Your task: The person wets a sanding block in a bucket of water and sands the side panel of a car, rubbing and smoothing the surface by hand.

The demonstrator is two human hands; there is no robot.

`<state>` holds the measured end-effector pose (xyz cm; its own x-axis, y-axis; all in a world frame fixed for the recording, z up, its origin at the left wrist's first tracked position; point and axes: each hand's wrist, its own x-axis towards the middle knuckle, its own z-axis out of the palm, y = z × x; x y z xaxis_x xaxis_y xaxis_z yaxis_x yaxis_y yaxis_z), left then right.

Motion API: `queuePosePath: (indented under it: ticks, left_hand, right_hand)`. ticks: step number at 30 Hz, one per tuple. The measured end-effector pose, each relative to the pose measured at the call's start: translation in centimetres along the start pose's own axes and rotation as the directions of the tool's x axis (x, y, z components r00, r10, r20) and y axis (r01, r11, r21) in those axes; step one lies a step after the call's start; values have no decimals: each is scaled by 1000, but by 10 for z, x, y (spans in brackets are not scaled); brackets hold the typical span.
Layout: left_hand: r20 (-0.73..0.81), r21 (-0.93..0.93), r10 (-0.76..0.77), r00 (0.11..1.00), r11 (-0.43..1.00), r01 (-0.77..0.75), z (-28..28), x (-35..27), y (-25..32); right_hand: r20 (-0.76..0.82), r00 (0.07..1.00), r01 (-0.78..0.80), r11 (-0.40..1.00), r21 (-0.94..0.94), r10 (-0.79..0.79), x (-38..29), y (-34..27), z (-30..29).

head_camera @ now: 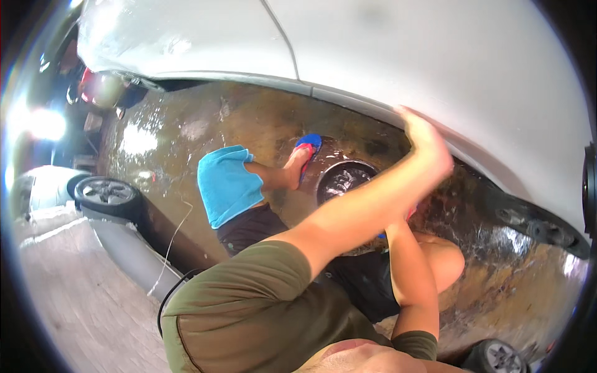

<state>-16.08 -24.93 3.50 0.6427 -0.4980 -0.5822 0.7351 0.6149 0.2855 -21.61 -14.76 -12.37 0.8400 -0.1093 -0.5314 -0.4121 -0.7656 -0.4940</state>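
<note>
My left hand (426,140), blurred, reaches across to the lower edge of a silver car body (419,56). Its fingers are at the sill (359,106); whether a cloth lies under them cannot be made out. My right forearm (410,270) passes beneath the left one, which hides the right hand. Below the left forearm stands a dark round bucket (333,175) of water, partly covered by that arm. A light blue towel (228,184) is draped over my left knee. A blue flip-flop (310,140) with a red strap is on my left foot.
The concrete floor (261,112) is wet and shiny. Another grey car (60,270) stands at the left, its wheel (107,196) near me. A dark wheel (588,186) shows at the right rim, and another wheel (501,356) at lower right. A red vehicle (88,86) is farther off.
</note>
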Motion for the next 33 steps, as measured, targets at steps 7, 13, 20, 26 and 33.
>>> queuePosePath:
  ticks: [7,13,20,26,33]
  left_hand:
    - [51,346,701,712,656,-671,-13,80,179]
    - [-22,405,701,713,658,-635,2,54,56]
    - [243,115,-493,835,870,480,10,-110,-192]
    - [324,102,-425,845,904,415,3,-99,-143]
    - [489,496,771,407,138,-857,-33,61,103]
  right_hand:
    - [-91,992,-91,996,13,92,-22,-18,-1]
    - [111,994,-16,998,-67,23,-13,-11,21]
    - [61,998,-32,987,160,23,-4,6,25]
    - [-94,993,-60,989,135,73,-9,17,4]
    - [-75,987,-144,990,13,144,-19,-1,4]
